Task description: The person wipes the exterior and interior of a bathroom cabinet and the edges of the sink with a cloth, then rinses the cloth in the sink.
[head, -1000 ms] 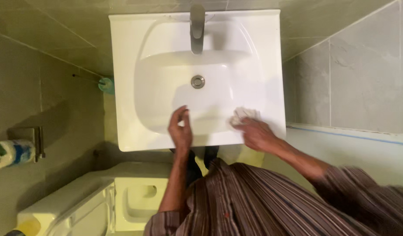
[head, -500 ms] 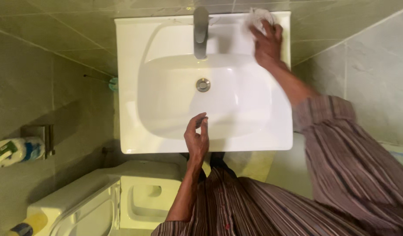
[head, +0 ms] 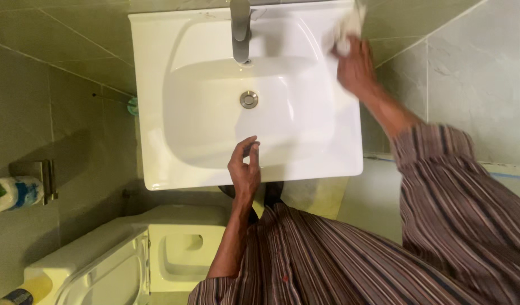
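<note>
Grey-tiled bathroom walls frame a glossy white rectangular sink (head: 158, 113) with a rounded basin, a brushed-metal tap (head: 240, 28) and a round steel drain (head: 248, 99). A crumpled white cloth (head: 350, 25) is gripped in the closed right hand (head: 356, 70) and pressed to the sink's far right corner, apparently for wiping. The left hand (head: 244, 169) is held loosely curled and empty over the near rim, perhaps for balance, above a white toilet (head: 158, 254).

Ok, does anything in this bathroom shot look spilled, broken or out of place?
Nothing stands out. The sink looks clean and whole, the right hand presses a white cloth on its back corner, and the left hand rests empty at the front rim.
</note>
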